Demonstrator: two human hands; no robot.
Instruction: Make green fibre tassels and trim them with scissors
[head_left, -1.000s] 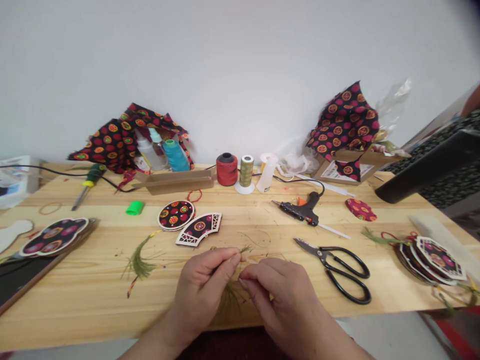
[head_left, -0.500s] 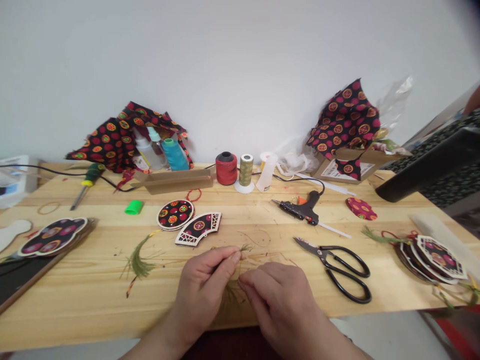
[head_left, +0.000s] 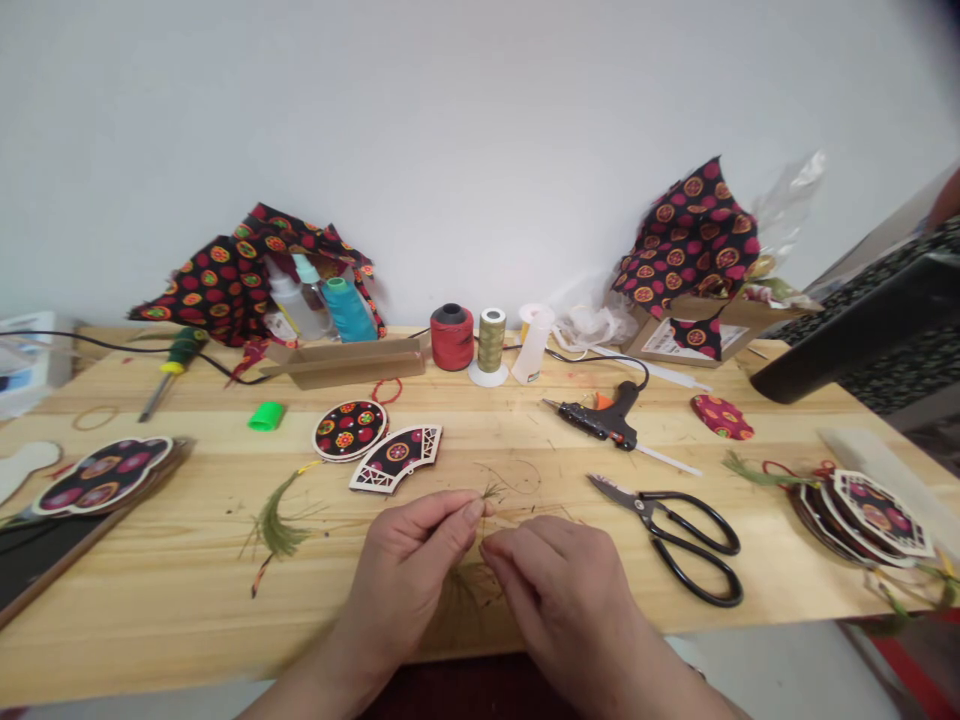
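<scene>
My left hand (head_left: 420, 550) pinches a bunch of green threads (head_left: 491, 493) between thumb and forefinger, with the short ends sticking out at the tips. More of the green strands (head_left: 466, 585) hang below, between my hands. Close beside it, my right hand (head_left: 559, 575) is closed, thumb against forefinger, on a fine thread running up to the bunch; most of that thread is hidden. Beyond my left hand lie a fan-shaped ornament (head_left: 397, 458) and a round fabric-covered ornament (head_left: 349, 430). A finished-looking green tassel (head_left: 281, 520) rests to the left. Black-handled scissors (head_left: 667, 530) lie right of my right hand.
A hot glue gun (head_left: 600, 415) lies behind the scissors. Thread spools, red (head_left: 452, 338) and olive (head_left: 492, 345), stand near the wall. At the right are stacked ornaments (head_left: 870, 515); a screwdriver (head_left: 172, 370) and green cap (head_left: 265, 416) lie at the left. Patterned cloth (head_left: 690, 240) covers a box.
Both hands have shifted very slightly, staying close together with the green threads held in the left fingertips. Nothing else on the table has visibly moved.
</scene>
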